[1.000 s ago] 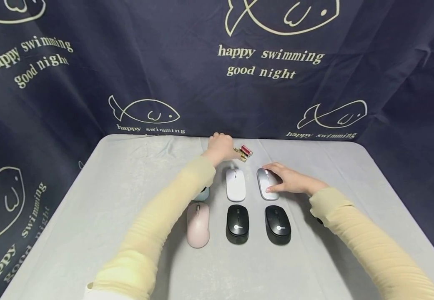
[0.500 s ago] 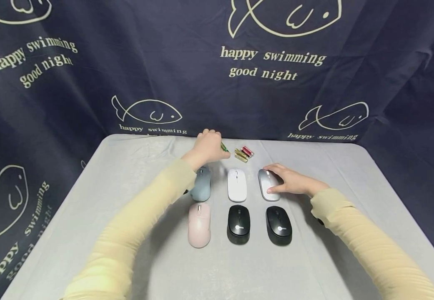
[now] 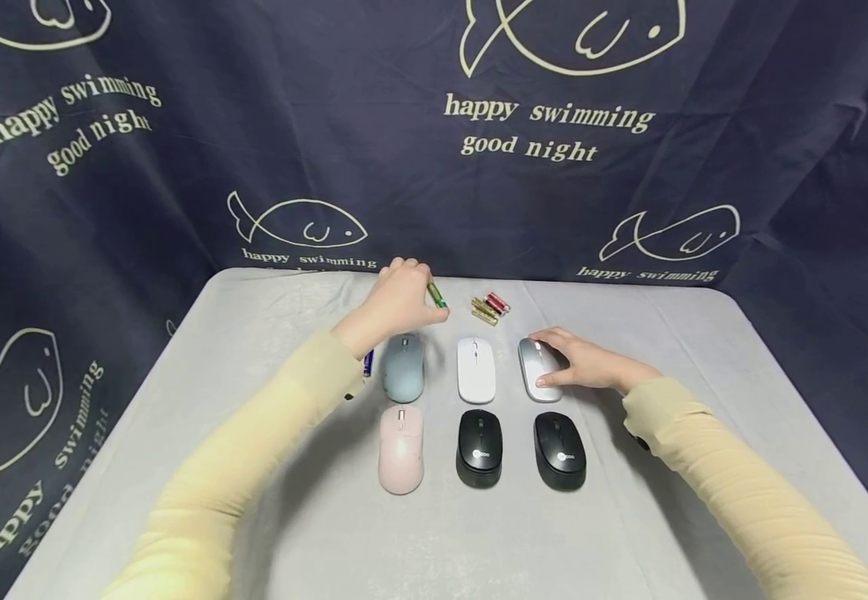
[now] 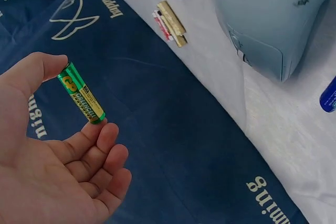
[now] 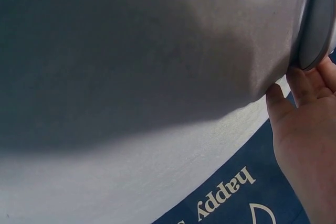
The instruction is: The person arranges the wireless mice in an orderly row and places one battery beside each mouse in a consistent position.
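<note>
My left hand (image 3: pixel 396 302) pinches a green AA-style battery (image 4: pixel 82 94) between thumb and index finger, the other fingers loosely curled. In the head view it is above and behind the blue-grey mouse (image 3: pixel 403 368). A blue battery (image 3: pixel 368 362) lies left of that mouse, partly covered by my sleeve. My right hand (image 3: pixel 582 358) holds the silver mouse (image 3: pixel 534 371), thumb on its near part and fingers at its far end. Between these two mice lies a white mouse (image 3: pixel 476 371). Gold batteries (image 3: pixel 484 312) and red ones (image 3: pixel 497 302) form a small pile behind the white mouse.
A front row holds a pink mouse (image 3: pixel 400 450) and two black mice, one in the middle (image 3: pixel 479 448) and another at right (image 3: pixel 559 450). All lie on a pale grey cloth-covered table (image 3: pixel 434 542). A navy printed curtain (image 3: pixel 403 125) hangs right behind its far edge.
My left hand has moved left from beside the battery pile, carrying the green battery. The blue-grey mouse and blue battery have come into sight. My right hand stays on the silver mouse.
</note>
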`<state>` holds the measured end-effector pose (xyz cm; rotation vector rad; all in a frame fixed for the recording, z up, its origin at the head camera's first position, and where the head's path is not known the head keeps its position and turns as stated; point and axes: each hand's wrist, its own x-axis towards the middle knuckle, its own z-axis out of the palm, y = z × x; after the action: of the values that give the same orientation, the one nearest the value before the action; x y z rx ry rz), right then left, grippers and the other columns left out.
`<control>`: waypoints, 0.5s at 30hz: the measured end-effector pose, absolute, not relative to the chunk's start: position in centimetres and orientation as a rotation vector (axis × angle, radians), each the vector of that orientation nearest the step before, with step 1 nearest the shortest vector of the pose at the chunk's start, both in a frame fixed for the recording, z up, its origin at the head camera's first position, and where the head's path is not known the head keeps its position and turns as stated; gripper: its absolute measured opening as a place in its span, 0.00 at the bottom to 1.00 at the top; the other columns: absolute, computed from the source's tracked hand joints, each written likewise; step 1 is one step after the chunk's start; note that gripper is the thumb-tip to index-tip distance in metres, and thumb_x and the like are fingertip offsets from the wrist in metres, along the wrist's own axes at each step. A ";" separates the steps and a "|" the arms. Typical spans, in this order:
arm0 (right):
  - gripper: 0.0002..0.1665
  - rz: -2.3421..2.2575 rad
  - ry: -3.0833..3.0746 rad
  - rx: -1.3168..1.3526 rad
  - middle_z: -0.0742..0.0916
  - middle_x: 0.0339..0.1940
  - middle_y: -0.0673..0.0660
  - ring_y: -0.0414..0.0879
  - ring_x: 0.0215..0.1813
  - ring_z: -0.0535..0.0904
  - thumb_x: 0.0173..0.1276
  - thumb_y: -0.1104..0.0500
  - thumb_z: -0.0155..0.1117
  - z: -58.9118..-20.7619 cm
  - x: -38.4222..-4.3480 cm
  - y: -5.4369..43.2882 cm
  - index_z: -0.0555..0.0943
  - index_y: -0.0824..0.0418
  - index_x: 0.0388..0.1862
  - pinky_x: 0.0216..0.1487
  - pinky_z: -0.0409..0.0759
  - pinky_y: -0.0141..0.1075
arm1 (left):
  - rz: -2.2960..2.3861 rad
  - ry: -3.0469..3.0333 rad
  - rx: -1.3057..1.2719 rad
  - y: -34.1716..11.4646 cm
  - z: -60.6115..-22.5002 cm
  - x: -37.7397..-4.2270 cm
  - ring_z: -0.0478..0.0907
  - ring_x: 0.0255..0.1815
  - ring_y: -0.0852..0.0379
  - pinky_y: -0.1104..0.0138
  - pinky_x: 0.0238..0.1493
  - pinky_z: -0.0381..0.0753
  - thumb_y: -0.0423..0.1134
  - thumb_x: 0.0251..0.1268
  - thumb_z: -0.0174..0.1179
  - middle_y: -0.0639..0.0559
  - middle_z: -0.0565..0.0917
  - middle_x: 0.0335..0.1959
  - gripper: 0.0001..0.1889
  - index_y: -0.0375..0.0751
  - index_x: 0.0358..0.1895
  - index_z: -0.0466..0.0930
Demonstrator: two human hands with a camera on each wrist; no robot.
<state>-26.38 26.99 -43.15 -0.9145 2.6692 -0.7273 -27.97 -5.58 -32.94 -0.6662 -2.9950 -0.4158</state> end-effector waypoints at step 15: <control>0.48 -0.736 2.655 -0.886 0.69 0.65 0.67 0.61 0.67 0.64 0.53 0.48 0.73 -43.3 -26.5 27.1 0.64 0.67 0.68 0.66 0.60 0.54 | -0.455 -2.889 -0.805 -7.3 -33.2 -24.4 0.66 0.47 0.49 0.58 0.54 0.64 0.52 0.47 0.65 0.48 0.76 0.41 0.24 0.37 0.42 0.76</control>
<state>-26.50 27.09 -43.29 -0.8859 2.6547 -0.7363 -24.38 -7.29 -33.24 -0.8047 -2.8891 -0.4546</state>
